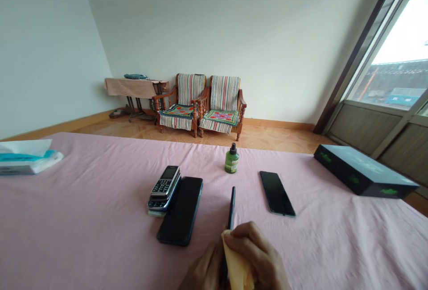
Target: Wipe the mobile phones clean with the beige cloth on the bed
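At the bottom centre, my left hand (204, 268) is closed around a dark smartphone (232, 207), which stands edge-on to me with its far end pointing away. My right hand (259, 254) pinches a yellow cloth (236, 265) and presses it to the phone's right side near its lower part. The near end of the phone is hidden by my hands and the cloth. Left of my hands lies a black smartphone (182, 212), beside a stack of keypad phones (165, 183). A second black smartphone (277, 193) lies to the right.
A green spray bottle (232, 160) stands upright beyond my hands. On the pink-covered surface (100, 218) are also a tissue pack (28, 160) at the left and a black box (364, 171) at the right. Two wooden armchairs (200, 107) stand by the far wall.
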Tool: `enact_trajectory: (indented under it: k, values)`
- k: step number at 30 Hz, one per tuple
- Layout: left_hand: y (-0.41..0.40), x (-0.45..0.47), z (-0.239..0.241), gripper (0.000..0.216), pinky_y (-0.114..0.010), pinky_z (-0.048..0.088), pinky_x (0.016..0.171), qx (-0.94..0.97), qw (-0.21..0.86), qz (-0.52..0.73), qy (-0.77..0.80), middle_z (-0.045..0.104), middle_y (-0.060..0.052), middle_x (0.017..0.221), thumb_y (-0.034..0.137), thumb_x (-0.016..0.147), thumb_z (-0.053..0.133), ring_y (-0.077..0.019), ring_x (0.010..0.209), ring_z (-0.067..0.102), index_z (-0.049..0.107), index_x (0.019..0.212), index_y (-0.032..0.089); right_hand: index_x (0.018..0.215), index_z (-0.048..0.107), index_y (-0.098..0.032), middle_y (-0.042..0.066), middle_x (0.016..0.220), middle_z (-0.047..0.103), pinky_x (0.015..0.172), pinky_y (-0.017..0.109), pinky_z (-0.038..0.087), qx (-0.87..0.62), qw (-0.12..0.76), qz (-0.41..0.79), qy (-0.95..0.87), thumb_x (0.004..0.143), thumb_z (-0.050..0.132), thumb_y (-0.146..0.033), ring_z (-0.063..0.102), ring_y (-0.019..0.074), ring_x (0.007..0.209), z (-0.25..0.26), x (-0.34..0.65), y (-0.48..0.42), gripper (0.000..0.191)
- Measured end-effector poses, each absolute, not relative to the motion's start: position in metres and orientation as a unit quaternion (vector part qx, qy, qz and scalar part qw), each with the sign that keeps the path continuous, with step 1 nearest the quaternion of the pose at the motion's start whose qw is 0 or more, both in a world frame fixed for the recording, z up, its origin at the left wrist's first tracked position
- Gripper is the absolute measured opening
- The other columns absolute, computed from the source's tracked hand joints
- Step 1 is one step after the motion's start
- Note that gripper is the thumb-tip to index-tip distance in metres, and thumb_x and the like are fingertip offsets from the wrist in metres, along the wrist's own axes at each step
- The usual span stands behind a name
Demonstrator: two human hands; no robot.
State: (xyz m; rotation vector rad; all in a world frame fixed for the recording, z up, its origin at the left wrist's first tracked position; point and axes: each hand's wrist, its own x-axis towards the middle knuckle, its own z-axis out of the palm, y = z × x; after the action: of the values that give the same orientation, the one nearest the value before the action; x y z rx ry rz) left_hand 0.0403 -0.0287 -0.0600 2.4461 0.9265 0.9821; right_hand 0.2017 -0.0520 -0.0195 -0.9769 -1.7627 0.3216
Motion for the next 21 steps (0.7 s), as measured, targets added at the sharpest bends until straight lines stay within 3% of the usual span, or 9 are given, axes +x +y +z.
enact_trajectory:
  k: [4, 11, 17, 21]
  values:
    - [-0.029, 0.042, -0.052, 0.055, -0.027, 0.054, 0.070, 0.858, 0.247, 0.325, 0.311, 0.063, -0.008, 0.101, 0.011, 0.079, 0.054, -0.0230, 0.089, 0.063, 0.040, 0.130, 0.022, 0.105, 0.063, -0.026, 0.008, 0.088, 0.058, 0.056, 0.023, 0.052, -0.437, 0.512, 0.125, -0.729, 0.086, 0.056, -0.026, 0.062, 0.0171, 0.067, -0.023, 0.196, -0.065, 0.021]
    - [-0.035, 0.041, -0.036, 0.063, -0.031, 0.053, 0.081, 0.852, 0.263, 0.317, 0.324, 0.060, -0.008, 0.103, 0.004, 0.071, 0.053, -0.0229, 0.092, 0.061, 0.040, 0.130, 0.019, 0.100, 0.064, -0.022, 0.007, 0.089, 0.058, 0.060, 0.023, 0.051, -0.449, 0.528, 0.133, -0.709, 0.080, 0.054, -0.007, 0.062, 0.0171, 0.076, 0.009, 0.206, -0.043, 0.027]
    - [-0.039, 0.042, 0.001, 0.028, -0.028, 0.051, 0.080, 0.838, 0.335, 0.270, 0.336, 0.060, -0.005, 0.099, 0.009, 0.079, 0.058, -0.0198, 0.089, 0.060, 0.057, 0.105, 0.020, 0.112, 0.058, -0.025, 0.007, 0.091, 0.055, 0.054, 0.021, 0.050, -0.394, 0.511, 0.155, -0.748, 0.087, 0.052, -0.017, 0.061, 0.0155, 0.069, -0.009, 0.200, -0.070, 0.027]
    - [-0.037, 0.042, 0.012, 0.021, -0.031, 0.049, 0.082, 0.864, 0.319, 0.245, 0.304, 0.060, -0.004, 0.098, 0.007, 0.079, 0.056, -0.0216, 0.092, 0.058, 0.060, 0.096, 0.020, 0.114, 0.057, -0.027, 0.008, 0.090, 0.056, 0.055, 0.021, 0.051, -0.399, 0.494, 0.155, -0.757, 0.092, 0.046, -0.020, 0.061, 0.0167, 0.072, -0.017, 0.196, -0.086, 0.026]
